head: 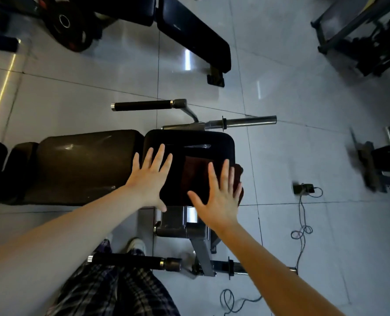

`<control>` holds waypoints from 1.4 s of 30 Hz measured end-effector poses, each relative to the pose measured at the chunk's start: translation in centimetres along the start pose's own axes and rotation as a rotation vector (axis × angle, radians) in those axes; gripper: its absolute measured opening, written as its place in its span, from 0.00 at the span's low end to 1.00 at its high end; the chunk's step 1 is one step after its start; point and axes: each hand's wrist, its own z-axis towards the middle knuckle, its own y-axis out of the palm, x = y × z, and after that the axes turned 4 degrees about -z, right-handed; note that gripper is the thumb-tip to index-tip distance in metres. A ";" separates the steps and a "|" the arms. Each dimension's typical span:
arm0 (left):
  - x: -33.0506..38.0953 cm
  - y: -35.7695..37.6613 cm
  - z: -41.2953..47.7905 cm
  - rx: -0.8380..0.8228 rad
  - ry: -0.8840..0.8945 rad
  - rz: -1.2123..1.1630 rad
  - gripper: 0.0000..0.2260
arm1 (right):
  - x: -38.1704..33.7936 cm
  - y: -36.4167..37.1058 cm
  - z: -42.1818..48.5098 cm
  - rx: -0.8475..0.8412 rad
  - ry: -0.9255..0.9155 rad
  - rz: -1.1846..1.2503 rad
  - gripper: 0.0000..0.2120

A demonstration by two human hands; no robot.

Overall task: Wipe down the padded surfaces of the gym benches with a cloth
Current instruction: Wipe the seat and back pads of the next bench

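Step in hand: wiping the end pad of the near bench (180, 222).

- Cloth (196, 174): dark reddish-brown, soft, lying flat on the right part of the black pad (189, 140), one corner hanging past the pad's right edge.
- Right hand (219, 199): palm down on the cloth, fingers (225, 172) straight and spread. It presses and does not grip.
- Left hand (149, 179): flat on the bare pad to the left of the cloth, fingers (161, 153) straight and fanned, holding nothing. Judged to be steadying.

Materials: the black pad is a rounded rectangle, smooth, vinyl-like, with a slight sheen. The longer pad (82, 163) beside it reads brownish and glossier, with highlights. The frame is brushed metal, and the handles (143, 105) have dark grips. The floor is pale glossy tile with a loose cable (302, 231) lying on it.

Progress: judged partial. Whether the longer pad has been wiped cannot be told. A second bench (189, 30) stands well apart, farther off.

Next move calls for: even downward pressure so the cloth slides without bunching on the slick vinyl, in overlapping strokes leftward over the pad and across the seam.
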 end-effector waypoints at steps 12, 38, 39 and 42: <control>-0.6 0.0 1.3 -0.061 -0.029 0.085 0.63 | -2.2 2.0 4.4 0.058 0.047 -0.204 0.31; 0.2 -0.9 1.6 -0.110 -0.079 0.163 0.62 | -2.0 -2.4 12.2 -0.006 -0.147 -0.218 0.27; 0.1 -1.0 1.6 -0.112 -0.082 0.164 0.62 | -1.8 -2.4 12.2 -0.024 -0.162 -0.220 0.27; 0.2 -1.1 1.5 -0.138 -0.092 0.148 0.62 | -0.4 -1.7 10.0 -0.044 -0.261 -0.202 0.27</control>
